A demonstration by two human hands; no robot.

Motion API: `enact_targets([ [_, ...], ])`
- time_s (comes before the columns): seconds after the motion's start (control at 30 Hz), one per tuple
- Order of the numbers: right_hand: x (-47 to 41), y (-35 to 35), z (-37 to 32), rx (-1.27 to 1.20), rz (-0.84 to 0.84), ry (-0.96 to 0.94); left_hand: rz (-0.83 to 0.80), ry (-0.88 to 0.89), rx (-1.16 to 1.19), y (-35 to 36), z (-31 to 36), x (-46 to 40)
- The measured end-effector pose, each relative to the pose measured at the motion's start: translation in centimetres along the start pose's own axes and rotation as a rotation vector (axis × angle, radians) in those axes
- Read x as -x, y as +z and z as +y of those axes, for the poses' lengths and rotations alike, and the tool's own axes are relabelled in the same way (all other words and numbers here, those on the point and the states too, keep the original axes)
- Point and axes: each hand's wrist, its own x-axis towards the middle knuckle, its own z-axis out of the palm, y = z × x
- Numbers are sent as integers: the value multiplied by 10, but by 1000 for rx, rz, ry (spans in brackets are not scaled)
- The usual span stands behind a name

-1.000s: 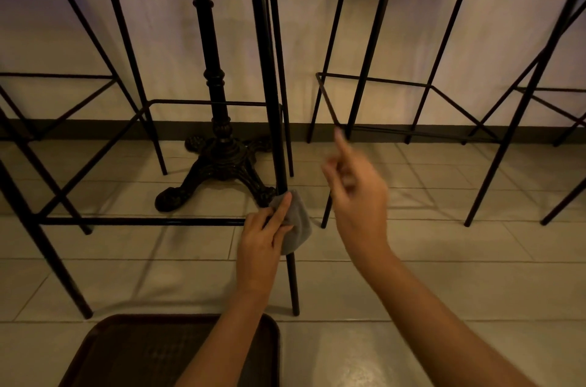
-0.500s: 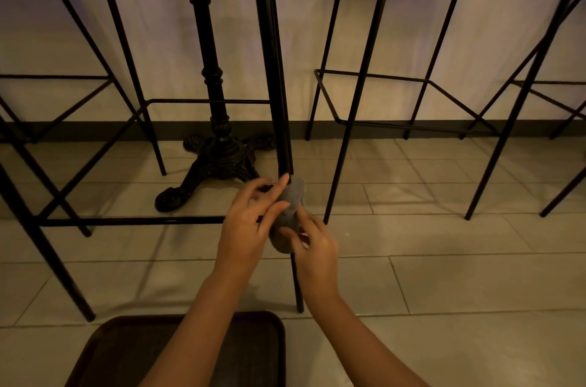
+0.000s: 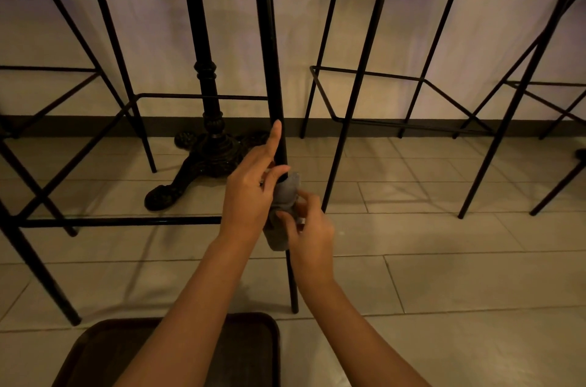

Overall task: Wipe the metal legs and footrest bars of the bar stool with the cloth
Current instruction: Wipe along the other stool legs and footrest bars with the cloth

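Nearest, a dark brown tray [image 3: 95,351] lies on the tiled floor [image 3: 444,275] at the bottom left. Just beyond it, both hands are closed on the grey cloth [image 3: 283,215] wrapped around the stool's front leg [image 3: 272,69]: the left hand [image 3: 250,196] with its forefinger raised along the leg, the right hand [image 3: 309,234] pinching the cloth's lower part. The footrest bar [image 3: 120,221] runs leftward. Farther back stands an ornate table base [image 3: 206,158] by the wall.

no text, label, brand, number or sign is showing anywhere in the view that can be read.
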Motion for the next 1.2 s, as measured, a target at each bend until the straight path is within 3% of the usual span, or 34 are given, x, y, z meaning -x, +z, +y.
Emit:
enact_targets([
  [0.2,1,8,6,111,44,-128,-10,27,55,6,-8,0],
  [0.47,5,15,15,153,122,-122,-29,19,89,5,-12,0],
  [1.2,8,13,34,65,90,-135,-17,-52,83,7,-6,3],
])
